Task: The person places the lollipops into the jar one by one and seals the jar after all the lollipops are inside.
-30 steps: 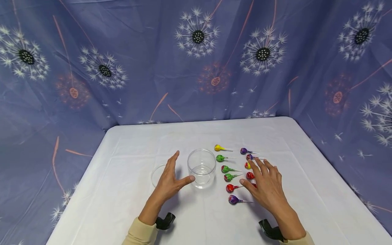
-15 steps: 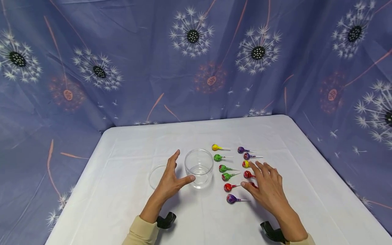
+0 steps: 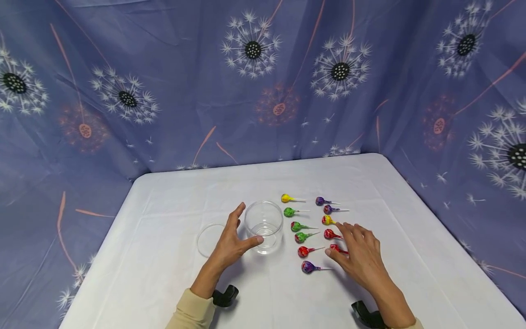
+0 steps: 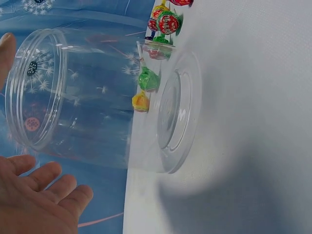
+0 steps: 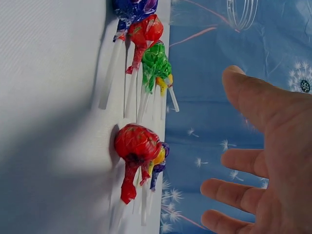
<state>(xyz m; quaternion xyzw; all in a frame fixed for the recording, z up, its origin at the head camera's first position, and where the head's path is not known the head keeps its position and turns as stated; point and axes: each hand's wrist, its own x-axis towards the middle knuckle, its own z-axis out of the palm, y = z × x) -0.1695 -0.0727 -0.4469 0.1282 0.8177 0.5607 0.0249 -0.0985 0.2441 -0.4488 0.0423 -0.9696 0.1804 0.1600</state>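
A clear plastic jar (image 3: 264, 226) stands upright and uncovered on the white table. Beside its left side is my left hand (image 3: 231, 244), thumb and fingers spread apart and holding nothing; the left wrist view shows the fingers off the jar wall. To the jar's right lie two columns of wrapped lollipops in yellow, green, red and purple. Over the right column hovers my right hand (image 3: 359, 253), empty, its fingers spread above the sticks of a red lollipop (image 3: 338, 249) and its neighbours. In the right wrist view that red lollipop (image 5: 138, 144) sits apart from the fingers.
A clear round lid (image 3: 204, 240) lies flat left of the jar, partly behind the left hand. Nearest the front edge in the left column is a purple lollipop (image 3: 309, 267). A blue dandelion-print curtain (image 3: 185, 91) hangs behind the table (image 3: 172, 196).
The head view has shifted slightly, so the table things sit a little further left. The right hand has uncovered more of the right column. Jar, lid and lollipops keep their places.
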